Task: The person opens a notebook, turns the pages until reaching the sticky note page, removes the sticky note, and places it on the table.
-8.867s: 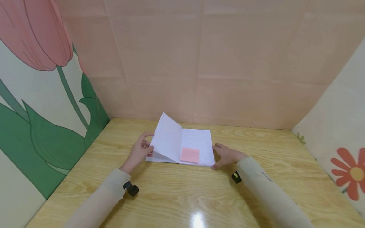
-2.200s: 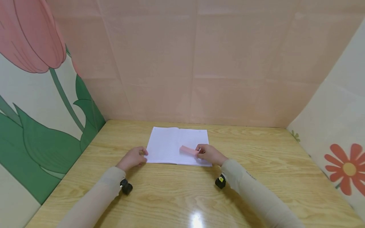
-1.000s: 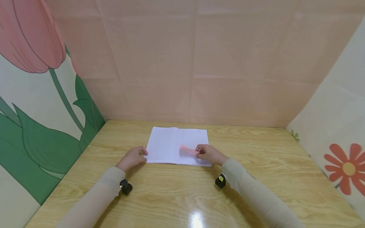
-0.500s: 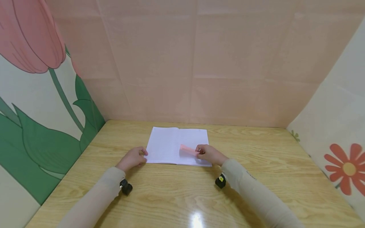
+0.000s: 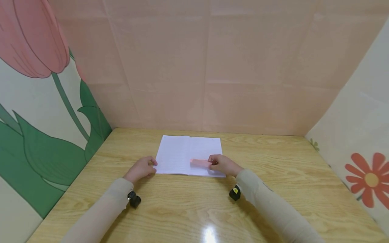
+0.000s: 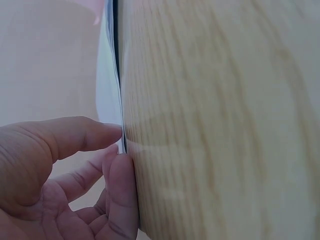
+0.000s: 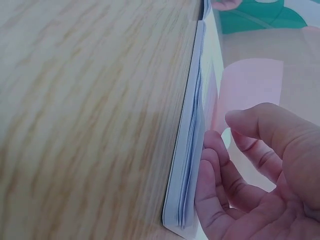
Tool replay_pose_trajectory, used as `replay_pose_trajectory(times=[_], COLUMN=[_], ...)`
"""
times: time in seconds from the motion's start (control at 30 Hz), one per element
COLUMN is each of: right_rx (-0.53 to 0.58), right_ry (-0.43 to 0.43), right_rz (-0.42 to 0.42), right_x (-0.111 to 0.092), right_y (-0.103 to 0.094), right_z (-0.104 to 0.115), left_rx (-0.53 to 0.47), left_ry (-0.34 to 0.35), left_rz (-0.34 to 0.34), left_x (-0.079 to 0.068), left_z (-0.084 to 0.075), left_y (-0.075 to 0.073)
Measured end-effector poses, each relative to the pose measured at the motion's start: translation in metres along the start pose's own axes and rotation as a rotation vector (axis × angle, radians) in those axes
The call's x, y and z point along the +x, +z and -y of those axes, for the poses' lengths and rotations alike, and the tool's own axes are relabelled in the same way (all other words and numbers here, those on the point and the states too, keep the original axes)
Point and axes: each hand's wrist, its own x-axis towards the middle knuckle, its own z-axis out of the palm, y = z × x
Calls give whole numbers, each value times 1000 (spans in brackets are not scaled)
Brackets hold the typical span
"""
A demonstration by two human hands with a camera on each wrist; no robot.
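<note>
An open notebook (image 5: pixel 173 155) with lined white pages lies flat on the wooden table. Over its right page, my right hand (image 5: pixel 223 163) pinches a pink sticky note (image 5: pixel 199 163) by its right end between thumb and fingers. In the right wrist view the pink sticky note (image 7: pixel 252 85) stands up from the page in a slight curve, and the other fingertips of my right hand (image 7: pixel 260 170) rest against the notebook's edge. My left hand (image 5: pixel 142 168) holds the notebook's left edge near the near corner. Thumb and fingertip of my left hand (image 6: pixel 75 165) meet at that edge.
The wood-grain table (image 5: pixel 182 209) stretches toward me and to both sides. A plain beige backdrop (image 5: pixel 182 67) rises behind it, with flower-printed panels at left and right. A small black wrist camera (image 5: pixel 134 199) sits below the left sleeve, another black camera (image 5: pixel 235 193) below the right.
Earlier the left page was being turned and the pink sticky note lay flat; the page is now down and my right hand has lifted the note. Lately the note has tilted, its left end dropping.
</note>
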Motion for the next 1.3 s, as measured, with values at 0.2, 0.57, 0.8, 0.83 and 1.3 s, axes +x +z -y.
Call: replay_pose_trajectory(times=[0.2, 0.57, 0.8, 0.83, 1.3], right_rx=[1, 107, 67, 65, -25], right_ry=[11, 28, 106, 110, 191], right_rz=[-1, -105, -181, -187, -141], right_x=[0, -26, -47, -48, -50], right_y=[-3, -62, -108, -111, -100], right_z=[0, 0, -26, -30, -79], left_rx=[-3, 12, 13, 13, 14], left_ry=[4, -14, -15, -14, -26], left_rz=[-4, 0, 4, 4, 1], left_x=[-1, 0, 0, 0, 0], left_z=[0, -1, -1, -1, -1], left_y=[0, 0, 0, -1, 0])
